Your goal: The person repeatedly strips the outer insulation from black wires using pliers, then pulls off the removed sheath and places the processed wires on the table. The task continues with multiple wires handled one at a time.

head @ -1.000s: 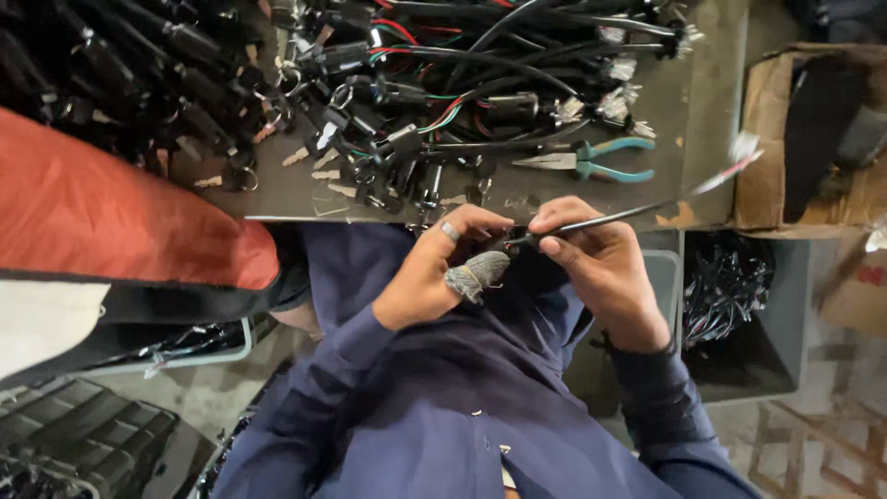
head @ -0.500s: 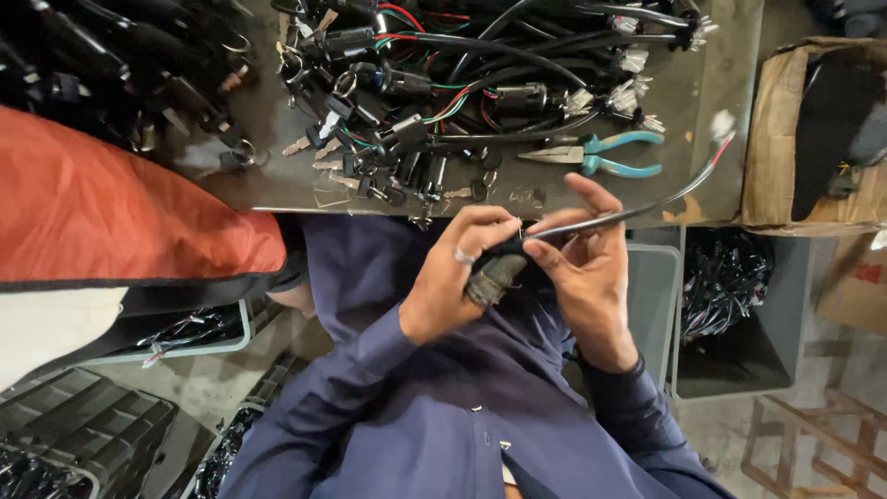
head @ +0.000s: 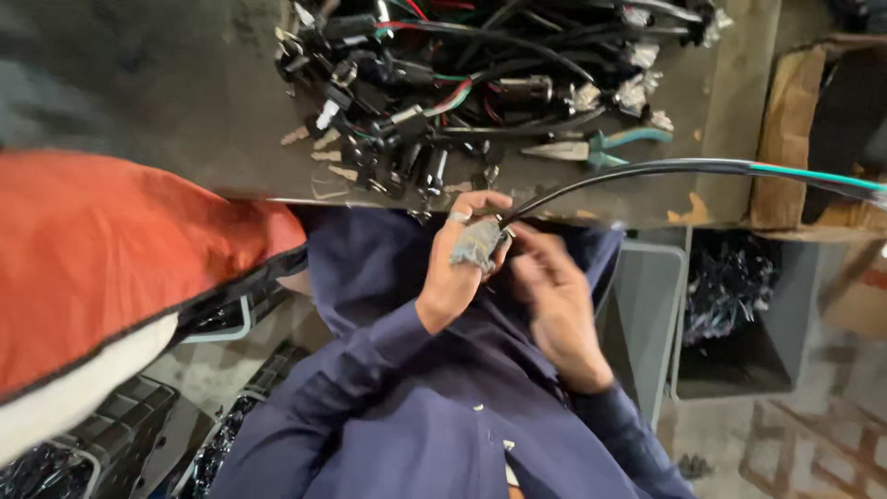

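Fingers of left hand, one taped, clamp the black cable end above the lap; right hand blurred, grip unclear. Best held steady near the tip.

The left hand and the right hand sit side by side just below the near edge of the workbench, and a cable runs from between them out to the right, over the bench corner. On the bench, a heap of connectors and wires lies above the hands, with pliers at its right. A cardboard box stands right of the bench, and a bin sits below it.
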